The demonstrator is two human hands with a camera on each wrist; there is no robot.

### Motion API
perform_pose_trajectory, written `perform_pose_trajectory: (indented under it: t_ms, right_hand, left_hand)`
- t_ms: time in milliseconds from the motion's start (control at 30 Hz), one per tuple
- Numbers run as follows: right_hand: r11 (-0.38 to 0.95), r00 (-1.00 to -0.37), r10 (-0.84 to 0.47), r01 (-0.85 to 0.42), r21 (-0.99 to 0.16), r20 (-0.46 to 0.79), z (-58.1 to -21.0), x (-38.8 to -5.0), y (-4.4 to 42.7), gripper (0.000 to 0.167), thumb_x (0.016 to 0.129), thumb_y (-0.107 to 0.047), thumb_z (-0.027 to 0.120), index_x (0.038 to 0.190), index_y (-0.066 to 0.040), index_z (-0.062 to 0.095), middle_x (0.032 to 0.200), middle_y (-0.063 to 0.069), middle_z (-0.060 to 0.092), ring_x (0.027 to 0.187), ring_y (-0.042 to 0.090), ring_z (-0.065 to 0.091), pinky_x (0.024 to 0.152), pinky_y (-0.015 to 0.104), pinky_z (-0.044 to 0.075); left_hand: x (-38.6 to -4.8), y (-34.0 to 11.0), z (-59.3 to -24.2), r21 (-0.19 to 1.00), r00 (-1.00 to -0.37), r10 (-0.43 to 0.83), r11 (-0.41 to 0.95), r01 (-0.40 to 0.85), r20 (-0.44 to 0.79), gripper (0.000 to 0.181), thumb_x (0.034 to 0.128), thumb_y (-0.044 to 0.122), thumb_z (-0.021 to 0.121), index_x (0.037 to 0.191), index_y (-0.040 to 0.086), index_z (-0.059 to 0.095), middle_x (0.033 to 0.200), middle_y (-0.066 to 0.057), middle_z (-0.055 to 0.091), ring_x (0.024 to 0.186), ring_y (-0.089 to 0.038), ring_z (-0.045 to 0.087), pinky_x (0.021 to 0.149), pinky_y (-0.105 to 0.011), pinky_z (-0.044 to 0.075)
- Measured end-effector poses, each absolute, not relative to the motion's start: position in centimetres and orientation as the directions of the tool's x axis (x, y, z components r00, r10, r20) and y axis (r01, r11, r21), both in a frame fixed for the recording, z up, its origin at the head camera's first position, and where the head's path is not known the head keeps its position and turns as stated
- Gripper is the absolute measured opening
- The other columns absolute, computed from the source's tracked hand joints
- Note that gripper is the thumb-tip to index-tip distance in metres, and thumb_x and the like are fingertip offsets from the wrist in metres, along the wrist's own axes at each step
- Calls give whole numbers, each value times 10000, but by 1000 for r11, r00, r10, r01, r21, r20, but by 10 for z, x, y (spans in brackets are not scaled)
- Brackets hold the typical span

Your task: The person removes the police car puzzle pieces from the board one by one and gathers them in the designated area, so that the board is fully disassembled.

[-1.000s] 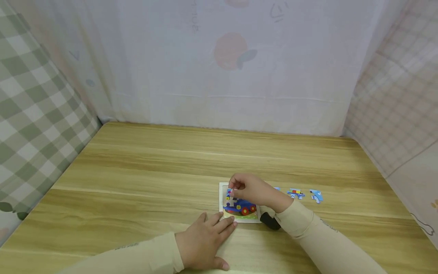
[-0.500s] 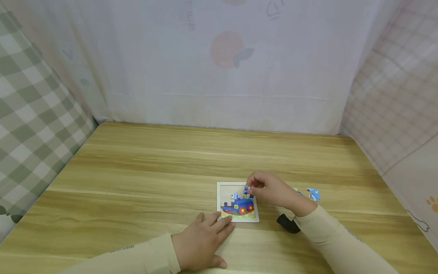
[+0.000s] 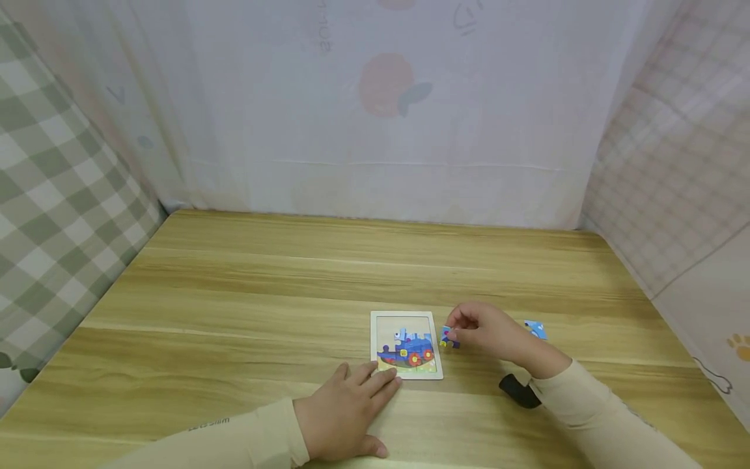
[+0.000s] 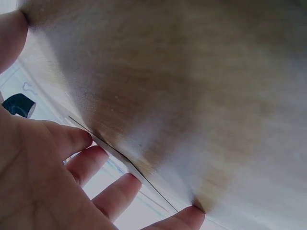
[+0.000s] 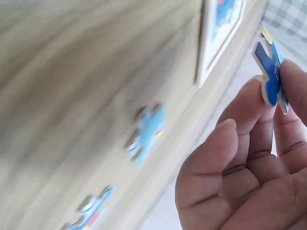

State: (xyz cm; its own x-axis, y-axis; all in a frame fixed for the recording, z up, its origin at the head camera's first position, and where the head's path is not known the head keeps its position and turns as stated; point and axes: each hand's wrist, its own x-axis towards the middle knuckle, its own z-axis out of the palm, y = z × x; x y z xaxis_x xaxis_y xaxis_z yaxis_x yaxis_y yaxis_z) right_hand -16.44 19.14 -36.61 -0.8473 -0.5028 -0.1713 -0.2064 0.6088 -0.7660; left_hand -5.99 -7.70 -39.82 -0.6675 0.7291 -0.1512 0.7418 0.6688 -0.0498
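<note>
Roughly half done, by look of it; frame (image 3: 404, 314) lies on table (image 3: 263, 280), lower part filled with joined pieces (image 3: 413, 352) showing blue vehicle; bare backing across top and upper left, so that area likely left; right hand (image 3: 489, 332) pinches puzzle piece (image 3: 446, 335) between thumb and fingers, just right of frame, not fitted yet; left hand (image 3: 346, 417) has fingers spread, fingertips at frame's near left corner; loose piece (image 5: 149, 133) and second loose piece (image 5: 93, 211) wait on table; whether more, cannot tell.
</note>
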Motion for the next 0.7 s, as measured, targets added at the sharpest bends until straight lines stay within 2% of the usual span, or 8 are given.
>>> perform_pose_trajectory:
  t_ms: [433, 700]
  right_hand:
    - [656, -841, -483, -163, -737, -244, -373, -158, 212, 95, 859, -100, 705, 872, -36, 637, 758, -11, 595, 672, 113, 492, 579, 229, 427]
    - [652, -810, -506, -136, -746, -295, -376, -156, 222, 72, 871, -78, 681, 879, -32, 626, 754, -5, 600, 660, 104, 475, 582, 223, 402]
  left_hand:
    - [-59, -77, -399, -48, -677, 723, 678, 733, -136, 869, 828, 722, 498, 1489, 172, 380, 1484, 40, 394, 1342, -234, 389, 944, -500, 444]
    - [-59, -77, -399, -65, -671, 729, 669, 741, -136, 863, 829, 729, 487, 1485, 178, 387, 1487, 48, 385, 1342, -229, 388, 945, -494, 447]
